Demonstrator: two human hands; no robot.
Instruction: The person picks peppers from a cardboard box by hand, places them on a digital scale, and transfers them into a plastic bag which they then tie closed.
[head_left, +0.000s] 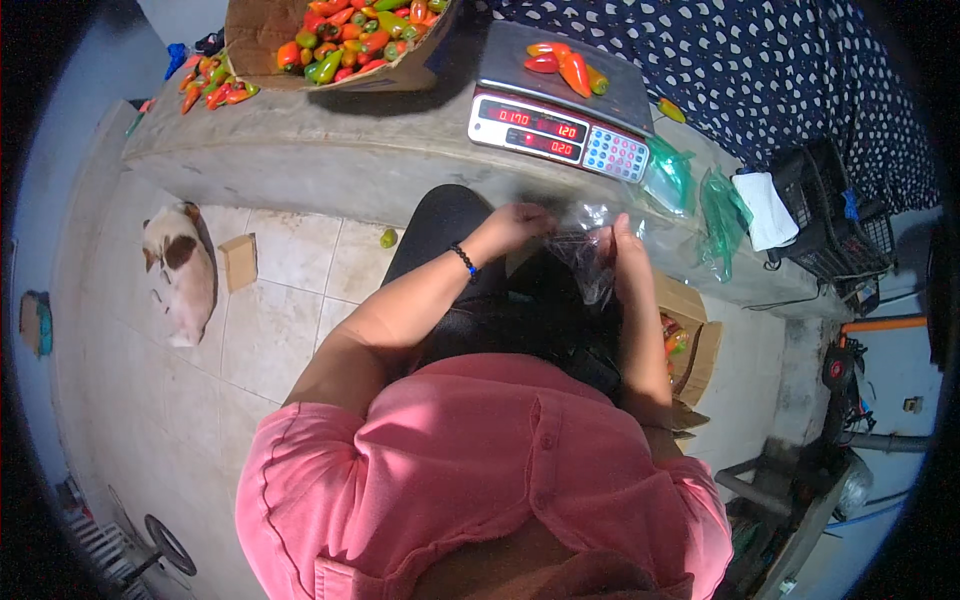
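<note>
A clear plastic bag [588,252] hangs between both hands above the lap, just below the counter edge. Left hand [520,222] pinches its rim at nine o'clock, right hand [628,252] grips it at three. Scale [560,100] with peppers [566,64] sits at twelve.

Pale square floor tiles [270,300], lower and centre left. Grey concrete counter [330,150] curving across the upper frame. Blue painted wall [80,110] at far left. Dark cloth with white dots [780,70], upper right. Black wire basket [830,220], right. White-and-brown dog [180,270] lying on the tiles, left. Small cardboard box [238,261] beside it.
</note>
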